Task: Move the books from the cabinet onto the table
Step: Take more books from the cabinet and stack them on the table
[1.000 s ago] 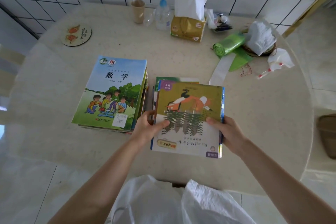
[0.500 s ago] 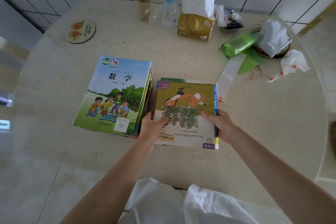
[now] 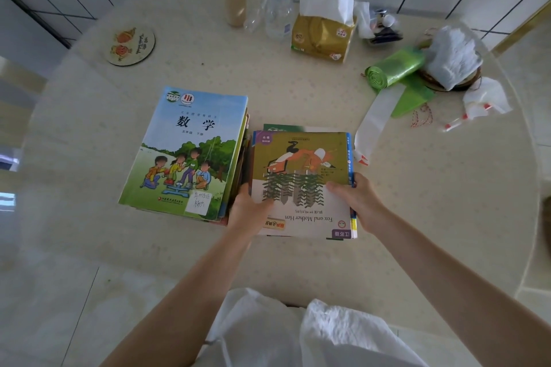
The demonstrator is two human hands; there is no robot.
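Note:
A stack of books topped by a blue-and-green maths textbook [image 3: 190, 146] lies on the round beige table [image 3: 119, 247]. Right beside it lies a second pile topped by an olive "Fox and Mother Hen" book [image 3: 301, 164], with a green-edged book [image 3: 283, 128] showing under its far end. My left hand [image 3: 249, 213] grips the pile's near left edge, thumb on the cover. My right hand [image 3: 356, 199] grips the near right edge, thumb on the cover. The pile appears to rest flat on the table.
At the table's back stand a paper cup [image 3: 235, 3], a pump bottle [image 3: 278, 12] and a tissue pack [image 3: 325, 27]. A green bag roll [image 3: 393, 68], white plastic bags [image 3: 453, 56] and a red string [image 3: 423, 116] lie at the right. A round coaster [image 3: 131, 45] lies at the left.
Both hands have carried the olive book pile forward and down, next to the maths stack, onto the books lying there. The grip on both edges is unchanged.

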